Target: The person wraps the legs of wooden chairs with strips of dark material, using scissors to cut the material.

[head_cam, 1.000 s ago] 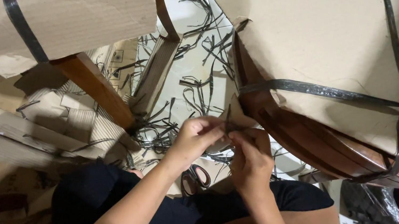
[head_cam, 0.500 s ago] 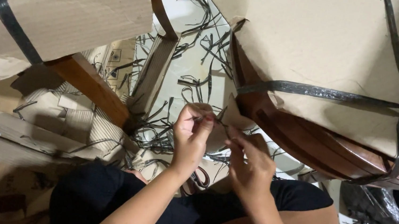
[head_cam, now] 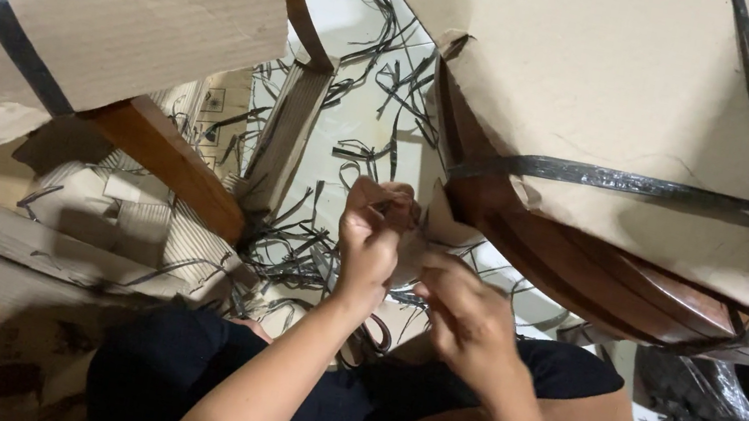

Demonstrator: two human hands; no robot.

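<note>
Beside the wrapped wooden piece [head_cam: 588, 267], both hands' [head_cam: 370, 235] fingers pinch a cardboard scrap [head_cam: 438, 226], partly hidden.

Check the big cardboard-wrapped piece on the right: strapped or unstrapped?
Strapped. Black plastic straps cross the cardboard wrap and meet at a knot near its right side.

Furniture packing workshop: strapped cardboard [head_cam: 638, 92], offcuts [head_cam: 386, 81]

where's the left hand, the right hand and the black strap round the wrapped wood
left hand [head_cam: 371, 241], head view, on the back of the hand
right hand [head_cam: 470, 320], head view, on the knuckles
black strap [head_cam: 623, 181], head view, on its flat run across the cardboard wrapping
</note>
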